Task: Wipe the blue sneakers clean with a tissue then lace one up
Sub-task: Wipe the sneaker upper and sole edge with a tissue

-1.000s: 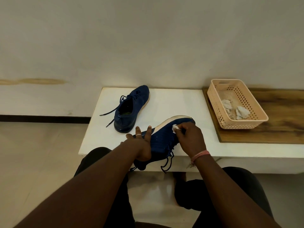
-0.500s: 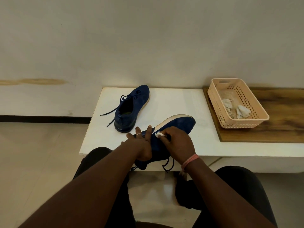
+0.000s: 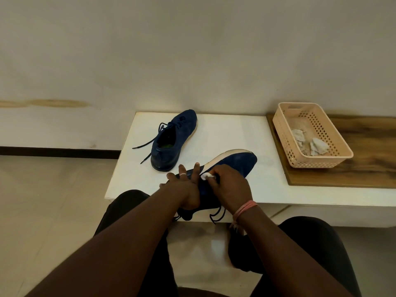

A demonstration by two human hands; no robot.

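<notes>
The held sneaker (image 3: 231, 161) is tipped on its side at the near edge of the white tabletop (image 3: 225, 133), its pale sole turned up and away, its toe pointed toward the basket. It is steadied at the heel end by the left hand (image 3: 184, 189), whose palm is wrapped round the shoe while several fingers are splayed straight along the upper. A small wad of white tissue (image 3: 206, 176) is pinched in the curled fingers of the right hand (image 3: 230, 185) and pressed to the blue side panel just below the sole line — a tight grip, with only a corner of tissue showing.

Several slips can be foreseen. The tissue is thin and already crumpled; against a matte, slightly napped upper it may well shred and leave lint. The shoe is balanced partly past the tabletop edge, so a hard stroke could twist it out of the left hand's hold. The loose laces (image 3: 216, 215) hanging below the edge could be caught by the wiping wrist.

The second sneaker (image 3: 173, 136) is stood upright further back, well apart, its dark laces trailing off to the left — it appears loosely laced. To the right, a perforated peach plastic basket (image 3: 285, 133) is set on a wood-grain board (image 3: 368, 168), with crumpled greyish tissues (image 3: 319, 146) inside.
</notes>
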